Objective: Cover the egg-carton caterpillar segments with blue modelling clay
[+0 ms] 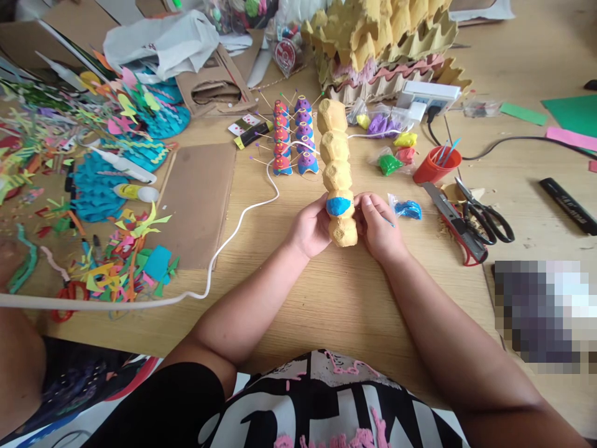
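Observation:
A yellow egg-carton strip (pixel 336 176), a row of several bumps, is held lengthwise away from me over the table. One bump near its close end carries a patch of blue clay (pixel 339 206). My left hand (pixel 313 225) grips the strip's left side, fingertips hidden behind it. On the right side, my right hand (pixel 377 224) is closed at the strip with thumb against the fingers; a bit of blue shows on it. Just beyond my right hand lies a small bag of blue clay (pixel 408 209). Two painted carton strips, one red (pixel 282 134) and one purple (pixel 305 140), stand behind.
A white cable (pixel 242 221) crosses the left side near a cardboard sheet (pixel 198 199) and paper scraps. To the right are a utility knife (pixel 454 221), scissors (pixel 487 214) and an orange cup (pixel 436 165). Egg trays (pixel 382 43) are stacked at the back. Another person sits at left.

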`<act>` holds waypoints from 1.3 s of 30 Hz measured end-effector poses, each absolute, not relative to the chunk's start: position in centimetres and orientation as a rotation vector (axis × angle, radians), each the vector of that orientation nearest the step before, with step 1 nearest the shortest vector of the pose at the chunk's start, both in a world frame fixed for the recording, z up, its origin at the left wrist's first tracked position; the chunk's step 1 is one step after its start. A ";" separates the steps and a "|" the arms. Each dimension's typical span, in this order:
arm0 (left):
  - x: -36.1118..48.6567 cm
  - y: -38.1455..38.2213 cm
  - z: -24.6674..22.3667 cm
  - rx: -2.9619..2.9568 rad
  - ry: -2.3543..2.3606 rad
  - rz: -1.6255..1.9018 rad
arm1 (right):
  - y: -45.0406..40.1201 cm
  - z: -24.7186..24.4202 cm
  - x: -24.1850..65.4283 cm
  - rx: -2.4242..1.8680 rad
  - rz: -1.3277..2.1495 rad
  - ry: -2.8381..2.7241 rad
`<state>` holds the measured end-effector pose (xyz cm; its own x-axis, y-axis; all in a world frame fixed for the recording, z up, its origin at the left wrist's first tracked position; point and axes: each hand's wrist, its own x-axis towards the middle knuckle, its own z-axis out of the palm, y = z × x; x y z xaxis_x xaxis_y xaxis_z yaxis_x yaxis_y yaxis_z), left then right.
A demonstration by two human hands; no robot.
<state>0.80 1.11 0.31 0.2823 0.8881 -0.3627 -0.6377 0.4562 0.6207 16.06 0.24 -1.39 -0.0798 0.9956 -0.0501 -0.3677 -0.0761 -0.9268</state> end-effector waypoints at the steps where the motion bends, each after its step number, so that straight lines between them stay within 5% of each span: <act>1: 0.8 1.1 0.4 0.367 0.746 1.055 | 0.3 -1.4 16.1 -0.934 1.453 -0.936; 39: 1.0 0.9 1.8 0.193 0.684 0.972 | 0.2 -1.9 16.4 -0.945 1.501 -0.950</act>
